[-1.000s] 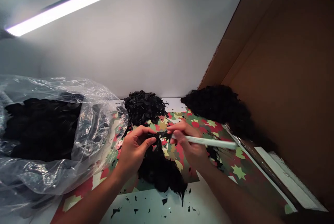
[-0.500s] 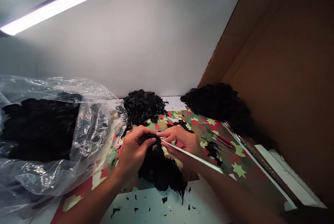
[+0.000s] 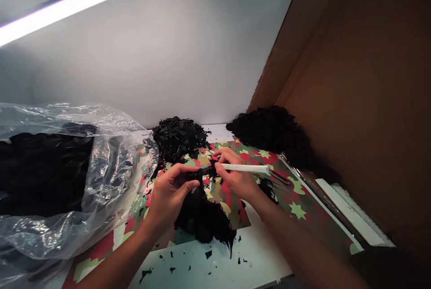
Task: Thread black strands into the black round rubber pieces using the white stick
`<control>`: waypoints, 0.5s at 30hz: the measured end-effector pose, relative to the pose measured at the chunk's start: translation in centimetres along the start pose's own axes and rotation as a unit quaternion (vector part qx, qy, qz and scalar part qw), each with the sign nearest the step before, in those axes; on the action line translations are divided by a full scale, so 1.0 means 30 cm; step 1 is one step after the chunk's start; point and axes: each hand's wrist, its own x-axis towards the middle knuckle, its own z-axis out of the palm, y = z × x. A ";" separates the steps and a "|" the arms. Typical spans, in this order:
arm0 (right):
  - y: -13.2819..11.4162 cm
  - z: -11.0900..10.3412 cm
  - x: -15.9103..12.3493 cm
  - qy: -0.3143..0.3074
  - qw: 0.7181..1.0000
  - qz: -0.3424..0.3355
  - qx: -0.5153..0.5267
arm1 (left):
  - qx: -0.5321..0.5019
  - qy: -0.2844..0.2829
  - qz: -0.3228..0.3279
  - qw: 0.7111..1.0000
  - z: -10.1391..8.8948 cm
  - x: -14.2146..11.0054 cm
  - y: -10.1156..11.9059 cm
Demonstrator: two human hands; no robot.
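My right hand [image 3: 235, 177] is closed around a slim white-handled tool [image 3: 247, 168], which now lies nearly level and points right. The tool's working tip cannot be made out. Black scraps [image 3: 210, 171] lie by the right fingertips. To the left, my left hand [image 3: 173, 188] has thumb and index finger apart, with a gap between their tips. Some black material shows just past the index fingertip; whether it touches is unclear. Below both hands rests a heap of thin black pieces [image 3: 205, 219], partly on the patterned sheet [image 3: 235, 203] and partly on the white surface.
A clear plastic bag [image 3: 111, 163] with round black pieces [image 3: 43, 168] stands at left. Black shreds [image 3: 180, 136] and another black pile [image 3: 269, 129] lie at the back. Tweezer-like metal tools [image 3: 281, 179] and a white strip [image 3: 353, 212] are at right, beside a cardboard wall [image 3: 353, 100].
My right hand has moved away from the left one, and its tool has swung from slanting down-right to nearly level. The left finger and thumb have parted. The view has shifted slightly.
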 end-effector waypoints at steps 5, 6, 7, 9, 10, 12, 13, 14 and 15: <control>-0.033 0.037 -0.028 -0.107 0.971 0.102 0.189 | 0.034 -0.003 0.049 0.998 0.000 0.008 -0.024; -0.044 0.043 -0.034 -0.119 0.965 0.108 0.207 | 0.050 -0.010 0.063 0.997 0.001 0.008 -0.028; -0.055 0.047 -0.038 -0.125 0.959 0.114 0.225 | 0.066 -0.016 0.077 0.995 0.002 0.009 -0.032; -0.073 0.048 -0.043 -0.130 0.947 0.133 0.263 | 0.090 -0.019 0.100 0.991 0.003 0.009 -0.037; -0.080 0.047 -0.044 -0.129 0.942 0.145 0.275 | 0.097 -0.018 0.107 0.989 0.003 0.008 -0.038; -0.089 0.043 -0.046 -0.121 0.934 0.168 0.292 | 0.098 -0.008 0.109 0.989 0.004 0.006 -0.036; -0.092 0.042 -0.046 -0.116 0.930 0.178 0.300 | 0.090 -0.003 0.102 0.991 0.004 0.004 -0.034; -0.094 0.040 -0.047 -0.111 0.926 0.186 0.310 | 0.074 0.000 0.087 0.994 0.004 0.002 -0.031; -0.095 0.040 -0.048 -0.108 0.921 0.192 0.321 | 0.048 0.001 0.064 0.997 0.005 0.001 -0.027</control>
